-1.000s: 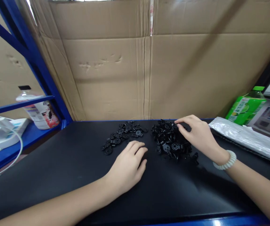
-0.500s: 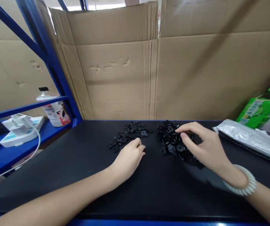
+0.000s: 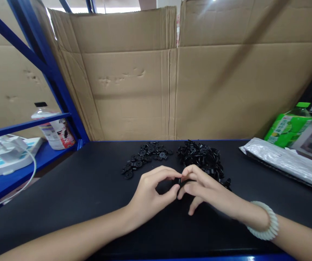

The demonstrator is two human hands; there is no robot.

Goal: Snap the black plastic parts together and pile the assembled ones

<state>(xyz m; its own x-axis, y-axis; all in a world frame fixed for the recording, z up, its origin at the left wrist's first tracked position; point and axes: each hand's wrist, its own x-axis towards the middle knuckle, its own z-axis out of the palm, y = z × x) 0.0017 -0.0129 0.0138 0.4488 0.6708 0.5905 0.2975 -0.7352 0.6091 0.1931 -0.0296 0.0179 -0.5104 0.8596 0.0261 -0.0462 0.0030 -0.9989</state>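
My left hand (image 3: 152,190) pinches a small black plastic part (image 3: 178,181) between thumb and fingertips, over the near middle of the black tabletop (image 3: 90,206). From the other side my right hand (image 3: 206,188) closes its index finger and thumb at the same part, its lower fingers loosely bent. The fingers cover most of that part, so its shape is hard to make out. Behind the right hand lies a dense pile of glossy black plastic parts (image 3: 198,154). A looser group of black parts with round, holed discs (image 3: 145,156) is spread to its left.
Tall cardboard (image 3: 128,83) lines the back edge. At left, a blue shelf frame (image 3: 31,125) holds a bottle (image 3: 56,130) and a white power strip (image 3: 11,156) with a cable. A silvery plastic package (image 3: 283,159) and a green-labelled bottle (image 3: 288,125) sit at right.
My right hand has come from the dense pile leftward and nearer to me, meeting my left hand. The left hand has turned, and a small black part now shows at its fingertips.
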